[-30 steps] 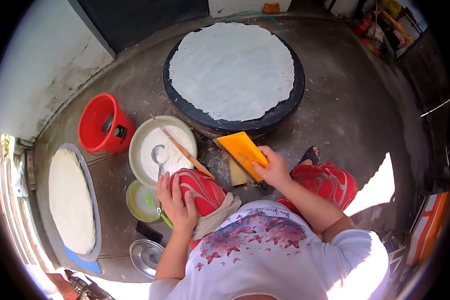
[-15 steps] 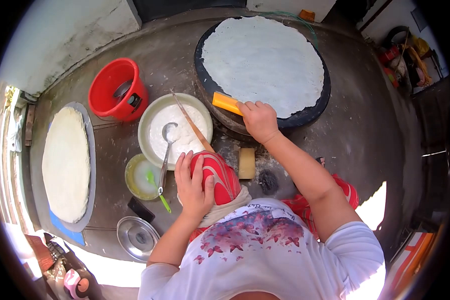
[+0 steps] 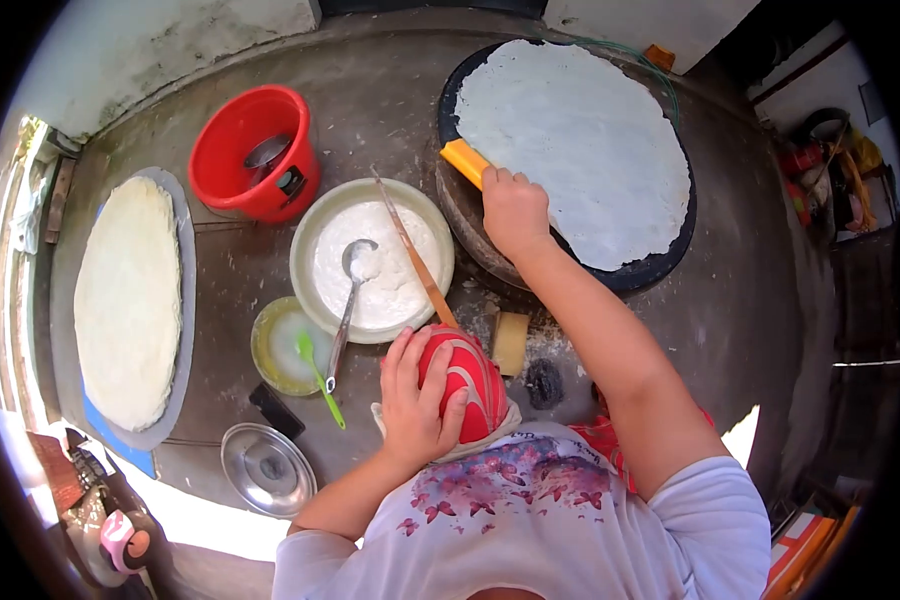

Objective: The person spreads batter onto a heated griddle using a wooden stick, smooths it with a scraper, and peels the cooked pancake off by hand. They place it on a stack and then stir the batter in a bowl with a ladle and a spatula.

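My right hand point(image 3: 515, 212) grips a yellow scraper point(image 3: 465, 163) at the left edge of a round black griddle point(image 3: 678, 245). A thin, pale sheet of batter point(image 3: 575, 150) covers most of the griddle. My left hand point(image 3: 417, 395) rests with fingers spread on my red-patterned knee point(image 3: 475, 385). Beyond the knee stands a wide bowl point(image 3: 305, 262) of white batter, with a metal ladle point(image 3: 346, 325) in it and a wooden stick point(image 3: 410, 245) lying across its rim. A smaller bowl point(image 3: 260, 350) beside it holds whitish liquid and a green-handled brush point(image 3: 322, 383).
A red bucket point(image 3: 215, 165) stands at the upper left. Farther left, a stack of pale flat sheets point(image 3: 125, 300) lies on a grey round board point(image 3: 186, 290). A metal lid point(image 3: 268, 470), a dark phone-like object point(image 3: 276, 410) and a yellowish block point(image 3: 510, 343) are on the floor.
The view has shifted, so the griddle appears farther right and lower. The scraper is tilted more steeply, still in my right hand at the griddle's edge. My left hand stays on the knee.
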`<state>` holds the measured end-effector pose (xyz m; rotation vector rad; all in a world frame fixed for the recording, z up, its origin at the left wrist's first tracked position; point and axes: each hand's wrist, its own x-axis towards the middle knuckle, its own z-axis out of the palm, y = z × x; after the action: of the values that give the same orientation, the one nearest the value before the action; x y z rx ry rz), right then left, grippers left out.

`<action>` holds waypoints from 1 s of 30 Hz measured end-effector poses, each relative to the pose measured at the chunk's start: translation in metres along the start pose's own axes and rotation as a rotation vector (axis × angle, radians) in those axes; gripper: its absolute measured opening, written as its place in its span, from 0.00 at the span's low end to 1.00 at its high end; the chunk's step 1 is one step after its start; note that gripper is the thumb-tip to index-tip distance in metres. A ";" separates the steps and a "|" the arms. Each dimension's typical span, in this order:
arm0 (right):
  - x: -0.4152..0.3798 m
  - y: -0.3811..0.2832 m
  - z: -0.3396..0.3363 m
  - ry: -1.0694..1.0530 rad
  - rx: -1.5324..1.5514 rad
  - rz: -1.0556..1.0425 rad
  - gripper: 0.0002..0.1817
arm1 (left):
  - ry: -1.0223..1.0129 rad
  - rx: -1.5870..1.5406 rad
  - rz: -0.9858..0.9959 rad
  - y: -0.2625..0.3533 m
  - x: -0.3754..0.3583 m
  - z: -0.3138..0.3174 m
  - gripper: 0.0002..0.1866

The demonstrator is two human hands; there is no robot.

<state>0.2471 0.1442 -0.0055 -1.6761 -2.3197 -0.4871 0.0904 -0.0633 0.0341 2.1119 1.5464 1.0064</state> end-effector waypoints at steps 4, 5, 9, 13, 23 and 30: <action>0.018 -0.028 0.013 -0.005 -0.119 -0.106 0.06 | -0.019 -0.046 -0.005 -0.005 0.000 -0.001 0.22; 0.020 -0.032 0.016 -0.030 -0.084 -0.165 0.07 | -0.030 -0.051 -0.011 -0.006 0.000 -0.002 0.22; 0.063 -0.018 0.024 -0.061 -0.033 0.025 0.08 | -0.032 -0.077 -0.018 -0.011 -0.002 -0.001 0.23; 0.081 -0.035 0.021 -0.117 0.028 -0.084 0.06 | -0.030 -0.087 -0.025 -0.014 -0.001 -0.002 0.24; 0.169 0.031 -0.003 -0.171 0.214 0.536 0.16 | -0.013 -0.102 -0.024 -0.015 0.000 -0.005 0.24; 0.045 0.096 -0.057 -0.143 1.296 0.713 0.17 | 0.026 -0.306 -0.102 -0.035 0.016 -0.008 0.23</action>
<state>0.3237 0.1884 0.0761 -1.5488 -1.2592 1.0520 0.0630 -0.0373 0.0223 1.8007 1.3947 1.1554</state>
